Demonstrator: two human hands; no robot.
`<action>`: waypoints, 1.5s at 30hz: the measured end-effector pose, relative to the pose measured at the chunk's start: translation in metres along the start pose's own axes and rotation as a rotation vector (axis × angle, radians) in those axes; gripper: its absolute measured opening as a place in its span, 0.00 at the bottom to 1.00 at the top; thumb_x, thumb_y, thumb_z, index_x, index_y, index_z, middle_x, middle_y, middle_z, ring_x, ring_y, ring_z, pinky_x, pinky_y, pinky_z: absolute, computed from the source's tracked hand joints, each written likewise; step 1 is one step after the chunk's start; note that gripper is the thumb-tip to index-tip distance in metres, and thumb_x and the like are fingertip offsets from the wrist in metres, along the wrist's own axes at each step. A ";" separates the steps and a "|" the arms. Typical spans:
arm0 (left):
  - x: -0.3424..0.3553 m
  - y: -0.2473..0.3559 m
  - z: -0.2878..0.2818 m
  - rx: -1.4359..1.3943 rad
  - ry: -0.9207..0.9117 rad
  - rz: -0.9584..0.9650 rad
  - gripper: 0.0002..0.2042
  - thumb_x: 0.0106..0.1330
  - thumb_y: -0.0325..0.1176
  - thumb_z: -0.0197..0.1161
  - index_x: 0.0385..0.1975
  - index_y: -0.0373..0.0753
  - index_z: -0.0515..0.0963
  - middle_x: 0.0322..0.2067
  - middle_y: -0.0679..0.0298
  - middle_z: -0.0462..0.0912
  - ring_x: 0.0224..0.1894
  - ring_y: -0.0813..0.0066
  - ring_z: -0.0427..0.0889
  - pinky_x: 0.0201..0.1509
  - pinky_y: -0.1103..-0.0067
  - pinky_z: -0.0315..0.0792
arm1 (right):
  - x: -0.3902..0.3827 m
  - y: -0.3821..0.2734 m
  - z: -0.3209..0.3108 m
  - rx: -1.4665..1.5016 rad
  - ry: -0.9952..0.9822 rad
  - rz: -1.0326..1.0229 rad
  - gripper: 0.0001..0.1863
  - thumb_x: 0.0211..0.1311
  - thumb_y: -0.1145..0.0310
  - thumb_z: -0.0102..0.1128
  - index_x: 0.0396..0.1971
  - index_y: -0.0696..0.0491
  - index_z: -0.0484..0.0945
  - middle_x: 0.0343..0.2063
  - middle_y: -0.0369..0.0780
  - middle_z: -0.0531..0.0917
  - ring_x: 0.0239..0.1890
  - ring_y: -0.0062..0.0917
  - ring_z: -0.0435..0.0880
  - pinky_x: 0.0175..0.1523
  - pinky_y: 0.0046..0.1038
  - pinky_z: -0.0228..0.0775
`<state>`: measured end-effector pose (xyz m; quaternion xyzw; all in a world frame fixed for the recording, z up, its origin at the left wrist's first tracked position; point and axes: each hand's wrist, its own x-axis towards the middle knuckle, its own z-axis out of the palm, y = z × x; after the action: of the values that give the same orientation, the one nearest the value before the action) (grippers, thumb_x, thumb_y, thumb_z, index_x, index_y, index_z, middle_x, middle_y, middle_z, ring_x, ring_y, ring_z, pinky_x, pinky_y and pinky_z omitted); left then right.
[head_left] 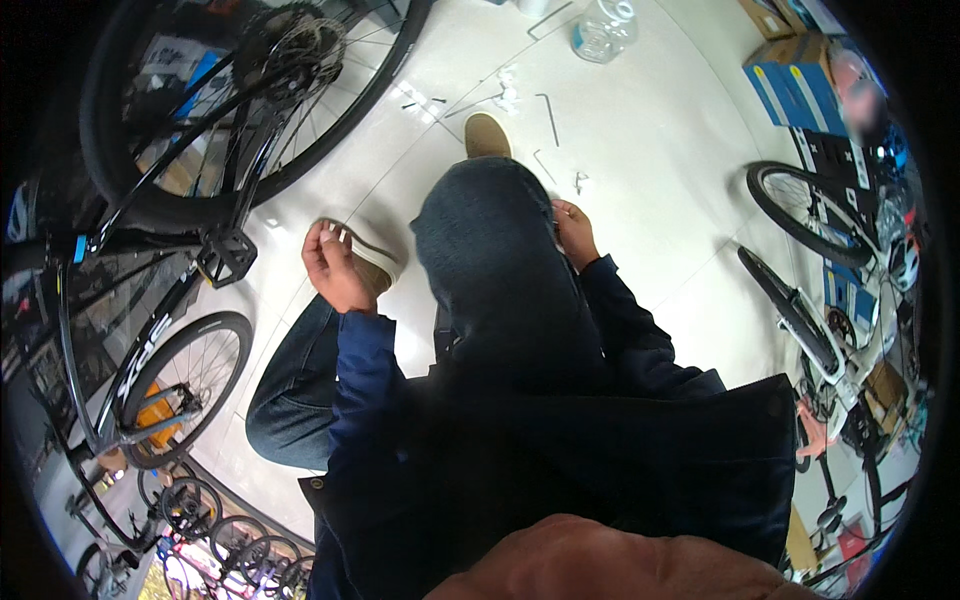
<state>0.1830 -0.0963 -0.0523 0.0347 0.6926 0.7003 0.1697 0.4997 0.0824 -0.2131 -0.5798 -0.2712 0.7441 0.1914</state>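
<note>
My left hand (338, 268) hangs over the beige shoe (372, 262) on my left foot, its fingers loosely bent and apart, and I see nothing in it. Close by is the pedal (228, 256) of a black bicycle (145, 340). Beside my raised knee, my right hand (577, 234) has its fingers pinched together; my leg partly hides the fingertips, so what they hold cannot be made out. Past that hand, a small metal part (580, 182), a thin hex key (543, 166) and a longer hex key (552, 118) lie on the pale tiled floor (650, 180).
A clear plastic jug (605, 32) stands at the far side. Crumpled white paper (507, 92) and small dark bolts (409, 105) lie ahead of my other shoe (486, 136). Blue boxes (797, 98) and a white bicycle (850, 360) line the right side; several bicycles stand at lower left.
</note>
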 end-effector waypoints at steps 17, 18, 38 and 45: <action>0.007 -0.011 -0.007 0.114 0.055 -0.096 0.17 0.78 0.41 0.55 0.58 0.37 0.71 0.55 0.55 0.79 0.57 0.67 0.80 0.63 0.71 0.75 | 0.138 -0.018 0.006 -1.376 0.228 -0.623 0.10 0.59 0.65 0.63 0.38 0.52 0.79 0.33 0.47 0.86 0.39 0.44 0.86 0.44 0.45 0.76; 0.008 -0.012 -0.008 0.117 0.059 -0.106 0.17 0.78 0.41 0.55 0.58 0.37 0.72 0.56 0.56 0.79 0.57 0.67 0.80 0.63 0.70 0.75 | 0.143 -0.020 0.010 -1.455 0.242 -0.569 0.07 0.61 0.67 0.58 0.36 0.52 0.78 0.32 0.49 0.86 0.39 0.45 0.87 0.44 0.46 0.77; 0.116 0.022 0.060 -0.407 -0.146 -0.280 0.19 0.75 0.38 0.59 0.57 0.30 0.75 0.49 0.56 0.82 0.50 0.70 0.82 0.58 0.73 0.79 | 0.051 -0.207 0.292 -1.038 -0.692 -1.316 0.08 0.65 0.69 0.63 0.42 0.54 0.84 0.34 0.41 0.82 0.35 0.38 0.83 0.42 0.33 0.76; 0.140 0.023 0.080 -0.731 -0.242 -0.350 0.12 0.74 0.34 0.61 0.50 0.32 0.78 0.40 0.61 0.85 0.41 0.75 0.84 0.49 0.79 0.82 | -0.020 -0.244 0.380 -1.384 -0.752 -1.744 0.09 0.63 0.72 0.65 0.43 0.52 0.84 0.35 0.40 0.83 0.38 0.39 0.83 0.41 0.34 0.77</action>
<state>0.0695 0.0206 -0.0527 -0.0640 0.3693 0.8513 0.3672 0.1308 0.1914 0.0234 0.0779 -0.9624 0.1798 0.1882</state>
